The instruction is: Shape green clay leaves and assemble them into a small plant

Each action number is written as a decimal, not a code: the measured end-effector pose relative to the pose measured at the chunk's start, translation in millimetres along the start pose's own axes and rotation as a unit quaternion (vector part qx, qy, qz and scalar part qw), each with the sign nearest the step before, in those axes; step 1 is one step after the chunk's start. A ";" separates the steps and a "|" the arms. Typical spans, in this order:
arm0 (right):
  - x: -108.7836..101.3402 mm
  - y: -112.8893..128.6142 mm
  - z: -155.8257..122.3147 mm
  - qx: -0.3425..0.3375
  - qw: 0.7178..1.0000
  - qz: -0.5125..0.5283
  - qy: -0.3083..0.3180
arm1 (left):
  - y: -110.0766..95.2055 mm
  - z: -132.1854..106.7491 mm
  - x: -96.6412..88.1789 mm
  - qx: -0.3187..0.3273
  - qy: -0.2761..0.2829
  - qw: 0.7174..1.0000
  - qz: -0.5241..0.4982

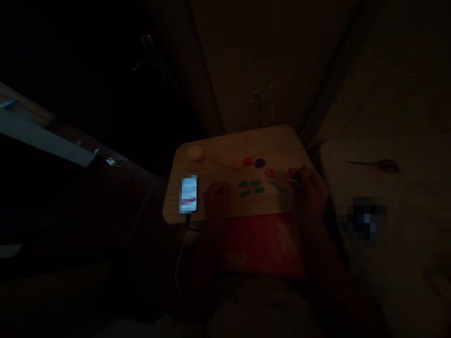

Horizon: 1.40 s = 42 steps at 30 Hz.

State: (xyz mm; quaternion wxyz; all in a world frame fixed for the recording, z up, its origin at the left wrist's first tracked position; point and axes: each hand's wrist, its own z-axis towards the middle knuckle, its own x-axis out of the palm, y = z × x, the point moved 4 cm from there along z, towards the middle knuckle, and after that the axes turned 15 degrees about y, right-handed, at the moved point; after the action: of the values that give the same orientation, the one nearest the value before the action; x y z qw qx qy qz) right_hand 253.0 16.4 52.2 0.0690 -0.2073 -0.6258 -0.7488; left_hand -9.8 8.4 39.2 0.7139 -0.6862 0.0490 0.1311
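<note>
The scene is very dark. My left hand (216, 196) rests on the small wooden table (225, 145) with its fingers curled in; whatever they may hold is hidden. At the table's right edge my right hand (310, 188) is closed, and a thin pale tip (294, 182) sticks out by its fingers, too dim to name. Between the hands lie several flat green pieces (255, 183), clay-like in look. A thin teal stick (281, 188) lies nearer my right hand. Behind them are an orange lump (239, 165), a red ball (248, 161), a dark purple lump (260, 163) and a pinkish-red ring-like piece (270, 172).
A lit phone (188, 195) with a cable stands at the table's left, in front of a pale round tub (195, 153). Scissors (385, 165) lie on the pale surface to the right. A wall socket (260, 95) with a plug is behind the table.
</note>
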 end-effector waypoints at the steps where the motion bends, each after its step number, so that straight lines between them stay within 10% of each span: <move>1: -0.7 2.1 2.4 -0.001 1.000 -0.004 0.017 | 5.1 2.9 -6.6 0.005 -0.013 0.998 0.065; 11: 27.9 -14.9 -10.6 0.052 0.986 0.010 0.157 | 9.5 1.2 -1.1 0.060 -0.031 0.954 0.293; 17: 39.0 -6.3 -17.9 0.067 0.965 -0.034 0.252 | -36.7 -10.1 22.2 0.148 0.005 0.987 0.055; 23: 49.6 -1.9 -26.7 0.069 0.946 -0.062 0.311 | -50.6 -8.4 70.2 0.014 0.198 0.950 -0.241; 33: 51.2 -8.9 -34.4 0.129 0.935 -0.019 0.330 | -51.9 -10.6 65.0 -0.047 0.103 0.942 -0.315; 42: 46.4 3.3 -37.3 0.036 0.953 -0.133 0.269 | -44.7 -8.0 65.7 -0.017 0.033 0.948 -0.317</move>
State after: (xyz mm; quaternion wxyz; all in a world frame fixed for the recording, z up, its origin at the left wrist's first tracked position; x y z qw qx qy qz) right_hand 203.9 -13.0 68.7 0.1426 0.0897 -0.6323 -0.7562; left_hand 65.6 7.3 65.6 0.7047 -0.6822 -0.1499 -0.1245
